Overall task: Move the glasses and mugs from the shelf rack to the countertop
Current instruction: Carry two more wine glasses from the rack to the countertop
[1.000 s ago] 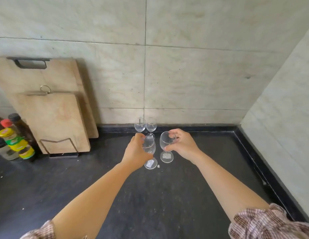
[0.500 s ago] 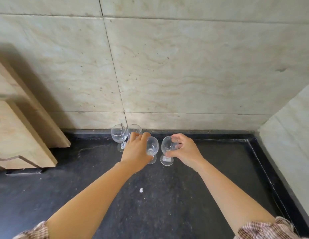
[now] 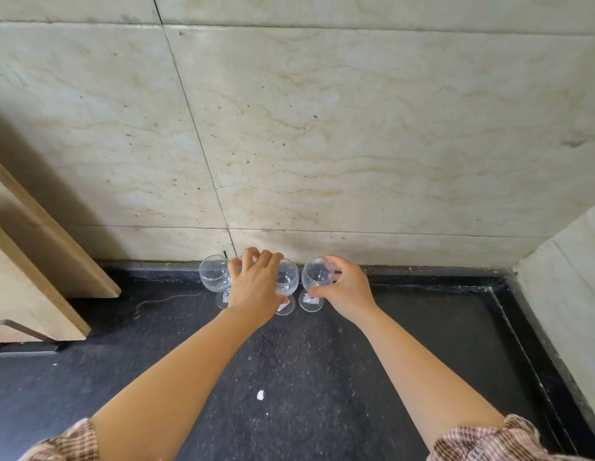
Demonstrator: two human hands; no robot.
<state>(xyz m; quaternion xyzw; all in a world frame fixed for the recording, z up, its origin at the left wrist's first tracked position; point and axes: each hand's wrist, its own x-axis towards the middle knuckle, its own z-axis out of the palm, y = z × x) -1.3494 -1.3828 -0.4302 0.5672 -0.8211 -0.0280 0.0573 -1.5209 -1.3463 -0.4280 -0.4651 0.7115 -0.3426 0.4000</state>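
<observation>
Several clear stemmed wine glasses stand in a row on the dark countertop (image 3: 322,377) against the back wall. My left hand (image 3: 254,287) wraps one glass (image 3: 287,281), whose foot rests on the counter. My right hand (image 3: 346,291) grips the bowl of the rightmost glass (image 3: 314,277), its foot also on the counter. A free glass (image 3: 214,274) stands at the left end. Another glass sits behind my left hand, mostly hidden. The shelf rack and the mugs are out of view.
Two wooden cutting boards (image 3: 40,261) lean against the wall at the left. A side wall (image 3: 568,294) closes the counter at the right, with a raised black edge (image 3: 509,314). A small white scrap (image 3: 260,395) lies on the counter between my arms.
Both hands carried their glasses away from me toward the back wall and set them down beside the two standing there. The view shifted right, so the bottles at left left the frame.
</observation>
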